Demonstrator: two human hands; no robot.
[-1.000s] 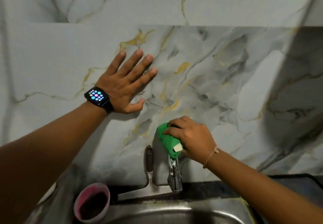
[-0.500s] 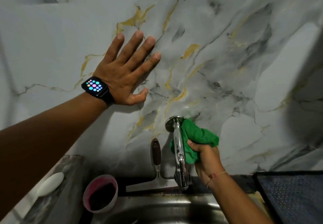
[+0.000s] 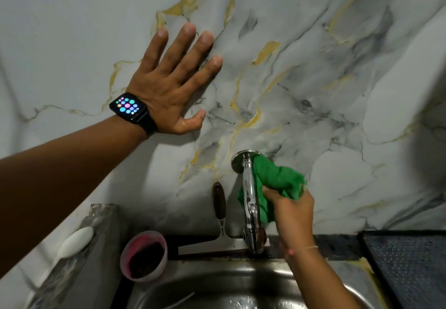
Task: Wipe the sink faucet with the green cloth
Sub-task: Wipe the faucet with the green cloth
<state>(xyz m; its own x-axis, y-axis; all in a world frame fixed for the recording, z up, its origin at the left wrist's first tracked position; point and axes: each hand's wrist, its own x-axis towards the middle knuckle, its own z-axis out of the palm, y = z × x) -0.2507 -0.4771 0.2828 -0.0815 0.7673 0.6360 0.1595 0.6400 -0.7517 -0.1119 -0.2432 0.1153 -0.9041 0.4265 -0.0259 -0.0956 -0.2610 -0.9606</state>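
A right hand presses a bunched green cloth against the right side of a chrome faucet mounted on a marble-patterned wall, fingers curled tight around the fabric, thumb on its lower fold beside the spout. The cloth bulges above the knuckles, reaching the faucet's round wall flange. The left hand, wearing a smartwatch, rests flat on the wall, fingers spread. Below sit a steel sink and a pink cup.
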